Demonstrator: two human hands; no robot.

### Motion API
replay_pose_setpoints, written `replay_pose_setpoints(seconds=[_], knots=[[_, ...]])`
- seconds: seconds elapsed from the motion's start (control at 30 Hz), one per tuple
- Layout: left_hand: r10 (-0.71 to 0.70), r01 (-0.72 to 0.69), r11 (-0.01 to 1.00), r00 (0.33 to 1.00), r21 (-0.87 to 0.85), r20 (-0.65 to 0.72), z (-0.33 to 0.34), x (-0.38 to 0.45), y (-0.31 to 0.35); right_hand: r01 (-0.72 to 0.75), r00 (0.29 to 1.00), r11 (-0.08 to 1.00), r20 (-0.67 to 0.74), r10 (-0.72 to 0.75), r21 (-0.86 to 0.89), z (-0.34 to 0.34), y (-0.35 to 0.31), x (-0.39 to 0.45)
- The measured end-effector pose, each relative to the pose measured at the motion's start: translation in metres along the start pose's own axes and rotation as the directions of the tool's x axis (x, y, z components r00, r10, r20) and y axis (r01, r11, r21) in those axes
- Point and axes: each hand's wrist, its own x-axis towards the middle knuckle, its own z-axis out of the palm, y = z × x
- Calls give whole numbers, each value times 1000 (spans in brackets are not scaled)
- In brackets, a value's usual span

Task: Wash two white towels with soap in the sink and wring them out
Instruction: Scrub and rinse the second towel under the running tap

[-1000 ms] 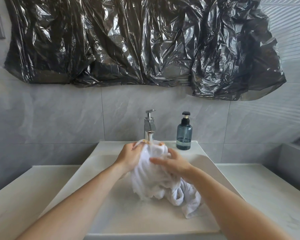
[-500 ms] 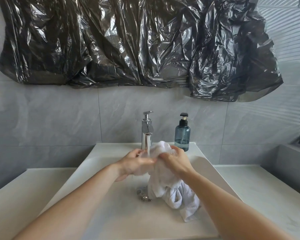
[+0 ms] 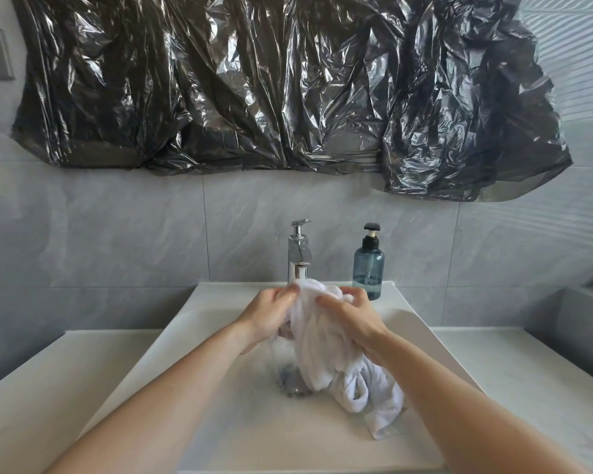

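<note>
Fingers of the left hand (image 3: 271, 316) and right hand (image 3: 351, 318) curl around the white towel (image 3: 326, 347), bunched between them under the faucet (image 3: 299, 254); it hangs lengthwise into the sink (image 3: 192, 388), tail trailing near-right.

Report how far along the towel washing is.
Done: white towel looks wet, bunched over the sink. In hand: left hand and right hand grip it under the faucet. Left: wringing; a second towel cannot be told apart.
</note>
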Motion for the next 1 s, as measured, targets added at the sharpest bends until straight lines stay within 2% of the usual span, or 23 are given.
replay_pose_setpoints(seconds=[0.07,0.13,0.2,0.3,0.37,0.43,0.53,0.6,0.67,0.7,0.77,0.9,1.0], knots=[[30,-29,999,996,20,-86,0,2,1,6,1000,1000,25,-7,27,1,-4,-4],[63,-71,996,987,-47,-150,-3,6,3,26,996,999,80,-29,39,2,-5,-6],[56,-86,981,984,-173,-171,-2,6,8,79,985,994,159,-66,-74,2,-3,-6],[33,-77,966,983,-246,-178,-2,3,13,166,977,909,189,-98,-383,7,3,-4],[18,-59,964,987,-259,-159,-7,-1,19,161,985,925,113,-129,-343,7,4,-3],[46,-61,987,994,-150,-102,-15,-5,23,157,988,965,35,-153,-208,5,2,-2],[73,-90,985,990,149,117,-23,-9,18,139,990,987,24,-138,-81,1,-1,-1],[1,-75,884,987,461,160,-23,-6,4,95,995,994,15,-94,-50,-2,2,4],[-40,-66,772,988,633,152,-24,-1,-6,71,997,997,-2,-71,-31,-4,6,7],[-29,-68,773,989,631,142,-25,-1,-7,64,998,998,-15,-65,-18,-6,6,8],[-7,-65,848,991,526,133,-24,-3,-1,55,998,998,-39,-54,17,-7,5,9],[-68,42,975,992,220,109,-25,-8,15,-1,1000,996,4,1,91,-5,5,15],[-149,154,988,982,-32,112,-25,-13,22,-51,998,987,34,46,152,-3,4,16]])
